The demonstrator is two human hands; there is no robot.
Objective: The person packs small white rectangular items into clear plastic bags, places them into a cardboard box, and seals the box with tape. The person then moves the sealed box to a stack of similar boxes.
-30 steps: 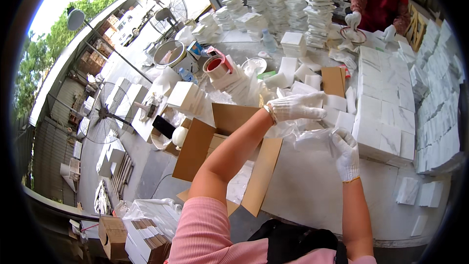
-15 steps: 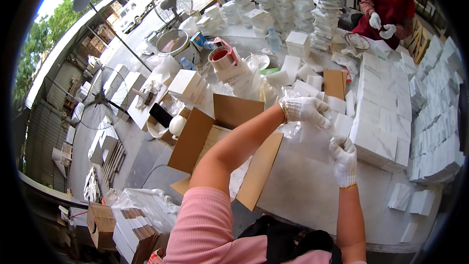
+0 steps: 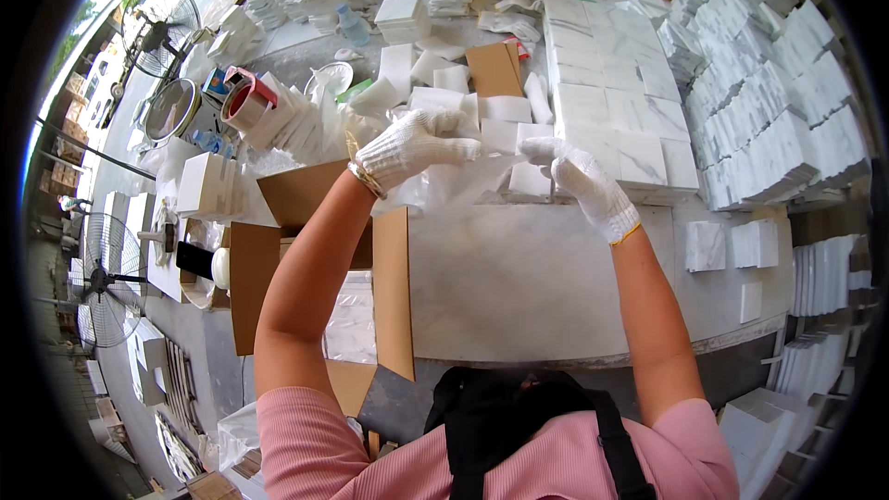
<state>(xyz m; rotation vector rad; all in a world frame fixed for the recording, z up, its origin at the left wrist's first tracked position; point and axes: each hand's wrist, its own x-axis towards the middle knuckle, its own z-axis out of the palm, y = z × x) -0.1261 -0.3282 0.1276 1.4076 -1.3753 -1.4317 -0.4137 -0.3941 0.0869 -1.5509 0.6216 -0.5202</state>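
Clear, wrinkled plastic film (image 3: 458, 182) hangs mid-frame, its long axis running left to right; the knit-gloved left hand (image 3: 415, 144) pinches it, while the right hand (image 3: 585, 185) has a grip I cannot tell.

Caged floor fan (image 3: 97, 280), black phone (image 3: 194, 260), plastic bottle (image 3: 353, 28)

Right hand (image 3: 591, 187), earlier nearer the body than the left hand (image 3: 412, 148), now almost level with it.
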